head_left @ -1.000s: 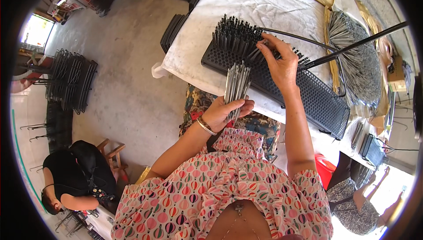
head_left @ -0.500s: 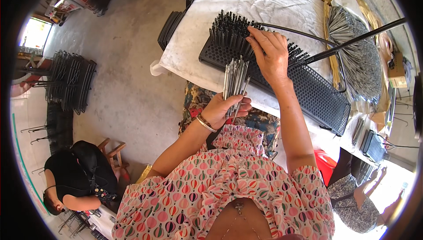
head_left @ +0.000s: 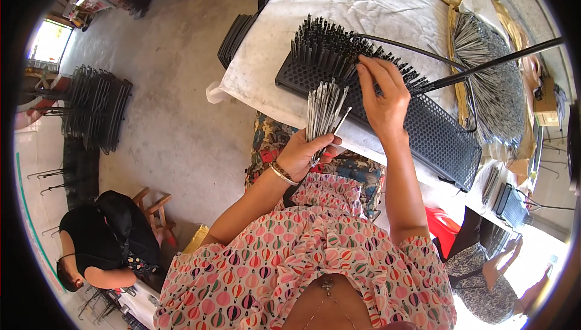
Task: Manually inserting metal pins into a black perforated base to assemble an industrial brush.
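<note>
My left hand is closed round a bundle of thin silvery metal rods, their upper ends fanned out. One rod leans apart from the others on the right. Beyond it lies a long black perforated metal rack. Many thin black rods stand upright in its holes toward the far left. My right hand hovers over the rack, thumb and fingertips pinched together beside the near side of these rods. Whatever lies between those fingertips is too small to make out.
The rack rests on a table with a white cloth. A long black bar slants over the right side. A big pile of metal rods lies beyond it. Black wire racks stand at left. Two people sit nearby, one lower left, one lower right.
My right hand has drawn back toward me and slightly right, away from the tops of the upright rods. In my left hand the bundle's rods have spread a little.
</note>
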{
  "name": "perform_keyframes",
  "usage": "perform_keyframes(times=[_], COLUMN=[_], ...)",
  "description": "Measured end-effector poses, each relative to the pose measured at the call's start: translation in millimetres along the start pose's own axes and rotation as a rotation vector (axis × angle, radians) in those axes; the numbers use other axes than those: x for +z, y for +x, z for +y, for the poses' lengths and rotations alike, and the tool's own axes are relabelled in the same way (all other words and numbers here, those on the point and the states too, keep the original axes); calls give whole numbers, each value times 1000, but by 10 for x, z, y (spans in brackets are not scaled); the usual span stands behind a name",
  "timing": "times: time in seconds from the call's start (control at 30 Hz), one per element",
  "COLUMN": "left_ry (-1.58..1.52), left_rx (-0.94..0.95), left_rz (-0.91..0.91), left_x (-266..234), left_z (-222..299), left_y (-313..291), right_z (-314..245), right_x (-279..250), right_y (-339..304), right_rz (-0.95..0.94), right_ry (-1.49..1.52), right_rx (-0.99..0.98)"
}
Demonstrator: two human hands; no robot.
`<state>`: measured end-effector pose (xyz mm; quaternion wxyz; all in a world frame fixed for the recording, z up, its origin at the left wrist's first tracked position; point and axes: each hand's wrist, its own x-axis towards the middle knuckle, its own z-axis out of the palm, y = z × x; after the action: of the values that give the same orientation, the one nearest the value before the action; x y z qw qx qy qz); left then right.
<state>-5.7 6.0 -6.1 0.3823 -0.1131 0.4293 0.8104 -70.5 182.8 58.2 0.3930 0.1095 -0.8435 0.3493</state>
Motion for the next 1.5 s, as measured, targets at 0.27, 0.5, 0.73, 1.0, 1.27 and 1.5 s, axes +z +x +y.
perform_keyframes(times=[0.27,0.5,0.73,1.0,1.27,1.5], left_ry=[-24,13,13,-34,-9,-18], left_rx=[68,47,81,86,75,118], left_rz=[-72,5,79,49,16,-19], left_x=[3,49,41,50,23,13], left_z=[7,50,11,-25,-36,-60], left_y=[-33,-81,-56,-22,-28,-46], right_z=[-64,44,15,32,10,-36], right_x=[-115,-122,-135,-145,-150,-306], right_y=[-328,-406,-449,-484,-430,-159], right_rz=[-401,-442,-354,-321,-362,-100], right_ry=[401,571,633,605,662,584], right_rx=[742,921,909,914,887,696])
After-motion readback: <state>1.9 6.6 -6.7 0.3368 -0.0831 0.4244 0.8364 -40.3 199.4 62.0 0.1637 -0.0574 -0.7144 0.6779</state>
